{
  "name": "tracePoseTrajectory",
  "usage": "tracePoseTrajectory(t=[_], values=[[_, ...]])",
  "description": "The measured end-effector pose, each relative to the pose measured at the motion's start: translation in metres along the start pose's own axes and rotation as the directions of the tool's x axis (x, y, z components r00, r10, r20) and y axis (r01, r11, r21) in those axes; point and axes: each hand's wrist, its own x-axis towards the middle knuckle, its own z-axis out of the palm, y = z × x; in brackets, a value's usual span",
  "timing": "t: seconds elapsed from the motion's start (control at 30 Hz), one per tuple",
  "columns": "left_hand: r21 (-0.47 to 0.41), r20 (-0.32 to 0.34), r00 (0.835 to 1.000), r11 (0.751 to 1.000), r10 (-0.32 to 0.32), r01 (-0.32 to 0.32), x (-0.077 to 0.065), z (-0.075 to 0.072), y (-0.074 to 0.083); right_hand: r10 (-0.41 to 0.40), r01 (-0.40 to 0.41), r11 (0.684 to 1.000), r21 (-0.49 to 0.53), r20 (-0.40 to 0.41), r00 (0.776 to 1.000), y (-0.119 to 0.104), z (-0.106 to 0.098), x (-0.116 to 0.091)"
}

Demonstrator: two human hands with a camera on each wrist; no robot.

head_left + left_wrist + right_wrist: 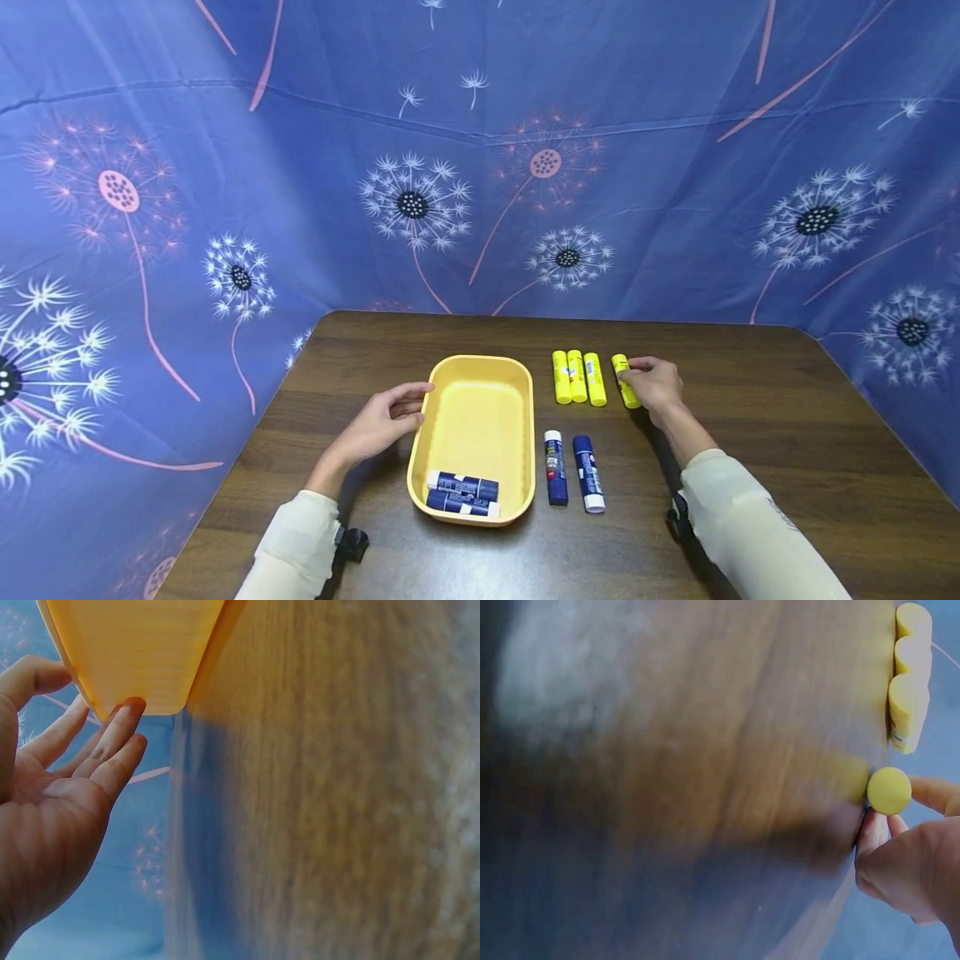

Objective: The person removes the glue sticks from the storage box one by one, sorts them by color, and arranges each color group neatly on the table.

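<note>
Tray [476, 417] on table [750, 375], two glue sticks [468, 487] inside, six others [589, 475] at right

Left hand [56, 810]: our fingers [118, 733] touch the yellow tray [131, 656].
Tabletop [322, 787]: we see brown wood, partly blurred.
Cloth [124, 907]: blue, behind our hand.

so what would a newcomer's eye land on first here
Probably the blue dandelion-print cloth filling the background, then the yellow tray on the table, with two dark-blue tubes at its near end. Right of it, the right hand holds a yellow tube beside three more yellow tubes.
</note>
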Motion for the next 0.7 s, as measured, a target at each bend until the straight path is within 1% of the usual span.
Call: tracePoseTrajectory(t=[0.2,0.47,0.7], values=[[0.0,-0.002,1.0,1.0,-0.005,0.005,-0.0003,0.0004,0.001,0.008,-0.008,1.0,-0.03,-0.017,1.0,-0.0014,0.0005,-0.001],[-0.007,-0.004,1.0,1.0,0.004,-0.004,-0.0007,0.0002,0.0,-0.011,0.012,0.997,-0.073,0.008,1.0,-0.0038,-0.0019,-0.001],[-0.002,-0.007,1.0,1.0,-0.002,0.002,-0.0014,0.001,0.0003,-0.014,0.016,0.997,-0.076,0.031,0.999,-0.0038,-0.0049,-0.0023]])
